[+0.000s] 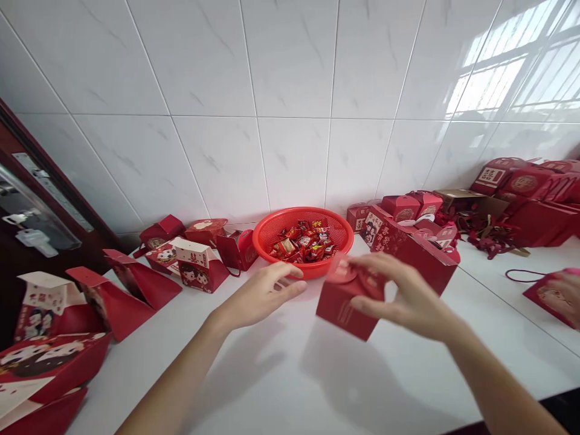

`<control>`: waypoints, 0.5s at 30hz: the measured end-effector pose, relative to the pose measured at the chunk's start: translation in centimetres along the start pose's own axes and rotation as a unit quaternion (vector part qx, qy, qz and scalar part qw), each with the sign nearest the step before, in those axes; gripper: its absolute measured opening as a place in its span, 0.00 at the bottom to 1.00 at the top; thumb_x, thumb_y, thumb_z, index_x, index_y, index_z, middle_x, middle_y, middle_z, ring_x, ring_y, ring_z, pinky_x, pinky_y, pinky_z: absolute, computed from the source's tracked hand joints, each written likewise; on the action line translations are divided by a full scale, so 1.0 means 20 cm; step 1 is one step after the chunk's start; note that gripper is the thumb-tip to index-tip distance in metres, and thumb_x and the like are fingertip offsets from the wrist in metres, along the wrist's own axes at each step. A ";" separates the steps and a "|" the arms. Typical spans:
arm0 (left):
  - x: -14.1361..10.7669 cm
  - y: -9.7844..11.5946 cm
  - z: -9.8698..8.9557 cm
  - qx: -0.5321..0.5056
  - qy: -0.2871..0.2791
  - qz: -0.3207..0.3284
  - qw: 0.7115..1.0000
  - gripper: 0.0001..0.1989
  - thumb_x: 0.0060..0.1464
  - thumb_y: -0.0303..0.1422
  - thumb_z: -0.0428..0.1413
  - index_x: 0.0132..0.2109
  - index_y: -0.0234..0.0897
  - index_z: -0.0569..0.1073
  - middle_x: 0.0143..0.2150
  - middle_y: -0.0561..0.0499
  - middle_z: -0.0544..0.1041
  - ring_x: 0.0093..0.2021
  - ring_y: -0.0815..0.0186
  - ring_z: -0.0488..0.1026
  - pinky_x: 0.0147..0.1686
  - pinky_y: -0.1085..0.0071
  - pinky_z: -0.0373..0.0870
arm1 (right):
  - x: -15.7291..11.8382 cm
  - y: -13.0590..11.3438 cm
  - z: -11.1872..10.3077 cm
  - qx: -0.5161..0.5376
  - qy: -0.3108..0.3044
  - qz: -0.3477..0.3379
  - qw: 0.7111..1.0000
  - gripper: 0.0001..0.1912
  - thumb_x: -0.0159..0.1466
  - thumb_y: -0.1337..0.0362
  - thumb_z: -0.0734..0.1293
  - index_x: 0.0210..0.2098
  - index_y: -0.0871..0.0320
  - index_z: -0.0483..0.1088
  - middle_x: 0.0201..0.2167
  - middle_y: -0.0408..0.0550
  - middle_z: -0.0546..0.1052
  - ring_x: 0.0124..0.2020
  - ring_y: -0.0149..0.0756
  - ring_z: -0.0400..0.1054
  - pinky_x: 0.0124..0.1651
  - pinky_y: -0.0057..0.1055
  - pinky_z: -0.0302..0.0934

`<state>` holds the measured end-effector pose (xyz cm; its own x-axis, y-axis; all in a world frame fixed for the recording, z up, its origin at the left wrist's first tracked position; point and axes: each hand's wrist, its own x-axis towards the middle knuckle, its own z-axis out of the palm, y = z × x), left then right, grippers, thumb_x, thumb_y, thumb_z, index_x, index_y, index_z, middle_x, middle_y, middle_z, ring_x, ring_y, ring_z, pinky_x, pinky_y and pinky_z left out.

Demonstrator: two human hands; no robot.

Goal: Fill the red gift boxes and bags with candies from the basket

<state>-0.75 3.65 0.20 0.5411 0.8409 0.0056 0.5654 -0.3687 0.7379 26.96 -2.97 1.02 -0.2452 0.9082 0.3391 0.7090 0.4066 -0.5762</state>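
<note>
A red gift box (343, 300) with a folded top is held in my right hand (408, 294), thumb on the near side and fingers over the top; it tilts a little above the white table. My left hand (258, 297) hovers to the left of the box with fingers apart and nothing in them. Just behind both hands stands a red plastic basket (348, 237) containing many small wrapped candies (303, 243).
Red gift boxes (199, 266) stand left of the basket, with more flat-sided ones (109, 296) at far left. A larger red carton (410, 251) holds boxes on the right. Another person's hand (568, 293) touches a red box (546, 296) with a cord at the right edge.
</note>
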 end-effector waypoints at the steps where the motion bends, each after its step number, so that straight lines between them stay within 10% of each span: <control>1: 0.00 -0.01 -0.02 0.001 0.011 -0.002 1.000 0.25 0.60 0.56 0.52 0.50 0.41 0.76 0.54 0.46 0.78 0.52 0.55 0.75 0.50 0.63 0.73 | 0.01 0.00 -0.11 -0.013 0.040 0.005 0.999 0.29 0.59 0.46 0.71 0.56 0.51 0.73 0.45 0.52 0.77 0.43 0.44 0.71 0.46 0.39 0.67; 7: 0.04 -0.08 -0.05 -0.008 0.037 -0.010 0.999 0.22 0.58 0.54 0.55 0.47 0.42 0.77 0.50 0.48 0.79 0.51 0.57 0.76 0.52 0.62 0.72 | 0.19 0.13 -0.69 -0.188 0.345 0.127 0.911 0.31 0.57 0.45 0.73 0.52 0.57 0.77 0.39 0.53 0.78 0.42 0.43 0.69 0.44 0.41 0.59; 15: 0.06 -0.14 -0.06 -0.025 0.028 -0.043 0.998 0.23 0.56 0.53 0.57 0.49 0.42 0.77 0.52 0.47 0.79 0.53 0.54 0.75 0.53 0.62 0.72 | 0.37 0.63 -0.93 -0.321 0.203 0.399 0.835 0.29 0.61 0.50 0.69 0.54 0.65 0.73 0.51 0.65 0.77 0.51 0.54 0.69 0.41 0.40 0.58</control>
<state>-2.51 6.20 -1.01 0.4555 0.8899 -0.0225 0.5754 -0.2750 0.7703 46.35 6.93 10.14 0.6264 0.7031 0.3364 0.7795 -0.5672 -0.2658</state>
